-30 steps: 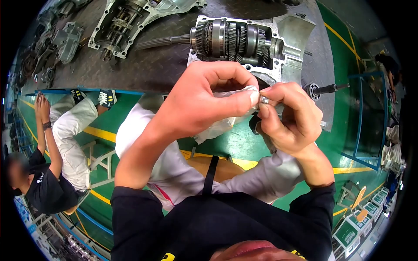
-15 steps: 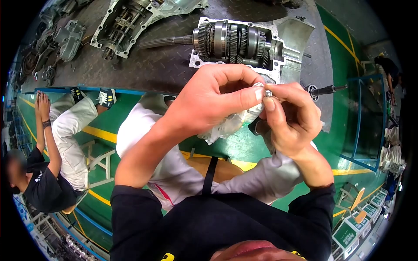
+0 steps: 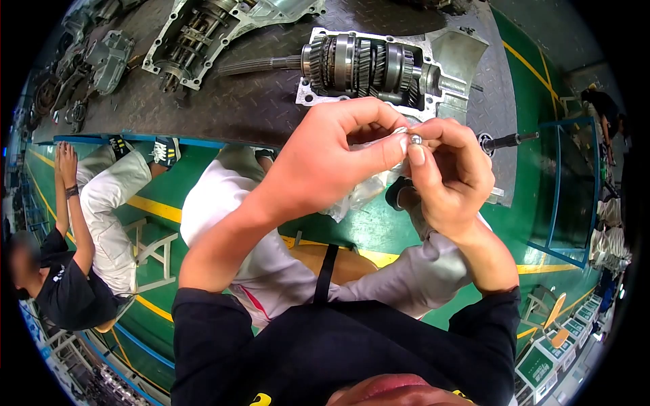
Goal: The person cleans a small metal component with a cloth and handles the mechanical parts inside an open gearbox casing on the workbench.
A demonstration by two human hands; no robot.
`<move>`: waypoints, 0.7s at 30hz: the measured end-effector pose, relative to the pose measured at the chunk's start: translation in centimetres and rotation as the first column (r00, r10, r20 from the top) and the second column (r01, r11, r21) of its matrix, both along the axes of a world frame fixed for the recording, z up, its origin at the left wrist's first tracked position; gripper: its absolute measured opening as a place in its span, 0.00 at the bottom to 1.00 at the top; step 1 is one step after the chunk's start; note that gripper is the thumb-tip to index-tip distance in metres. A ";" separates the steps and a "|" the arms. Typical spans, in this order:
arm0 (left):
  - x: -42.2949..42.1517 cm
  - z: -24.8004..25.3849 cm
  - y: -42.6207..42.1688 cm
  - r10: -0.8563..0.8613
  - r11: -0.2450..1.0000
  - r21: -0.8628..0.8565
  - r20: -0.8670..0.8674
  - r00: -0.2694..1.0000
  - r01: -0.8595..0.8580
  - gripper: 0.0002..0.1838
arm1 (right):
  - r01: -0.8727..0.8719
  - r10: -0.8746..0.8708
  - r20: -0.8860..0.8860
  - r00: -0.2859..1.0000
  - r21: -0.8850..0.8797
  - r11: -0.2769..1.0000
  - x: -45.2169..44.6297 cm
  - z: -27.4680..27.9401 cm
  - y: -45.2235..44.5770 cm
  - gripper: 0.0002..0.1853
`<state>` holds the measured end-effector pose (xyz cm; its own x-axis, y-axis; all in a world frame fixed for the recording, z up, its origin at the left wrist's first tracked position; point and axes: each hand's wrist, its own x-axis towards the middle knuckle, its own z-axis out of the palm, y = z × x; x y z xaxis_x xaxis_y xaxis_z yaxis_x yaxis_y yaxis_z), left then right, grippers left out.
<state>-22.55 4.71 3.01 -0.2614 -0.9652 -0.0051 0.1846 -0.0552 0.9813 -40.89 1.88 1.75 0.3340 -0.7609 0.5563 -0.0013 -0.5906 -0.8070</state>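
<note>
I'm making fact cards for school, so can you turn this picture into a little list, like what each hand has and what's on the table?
Left hand: pinches crinkled clear plastic
Right hand: pinches a small shiny ball
On the table: an open metal case with gears inside, and another open case
Nearby: another person sitting, hands close together
Floor: green with yellow lines

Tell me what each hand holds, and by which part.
The left hand pinches a crumpled clear plastic bag by its upper end; the right hand pinches a small round silver metal piece by opposite sides.
</note>
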 end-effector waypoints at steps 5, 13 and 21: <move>0.1 0.5 0.2 0.118 0.969 -0.242 0.252 0.960 -0.056 0.07 | -0.073 0.058 0.070 0.996 0.223 0.972 -0.1 0.2 0.4 0.09; 0.1 0.6 0.2 0.140 0.965 -0.252 0.259 0.956 -0.073 0.06 | -0.225 0.119 0.250 0.961 0.453 0.862 -0.2 0.6 0.7 0.08; 0.6 0.3 0.2 0.151 0.968 -0.229 0.230 0.961 -0.097 0.05 | -0.310 0.115 0.355 0.928 0.562 0.767 -0.2 0.9 0.2 0.10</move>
<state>-21.95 4.92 3.28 -0.1559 -0.9753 0.1565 -0.0699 0.1689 0.9832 -41.12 2.05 2.68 0.4301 -0.8964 0.1069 0.3494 0.0561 -0.9353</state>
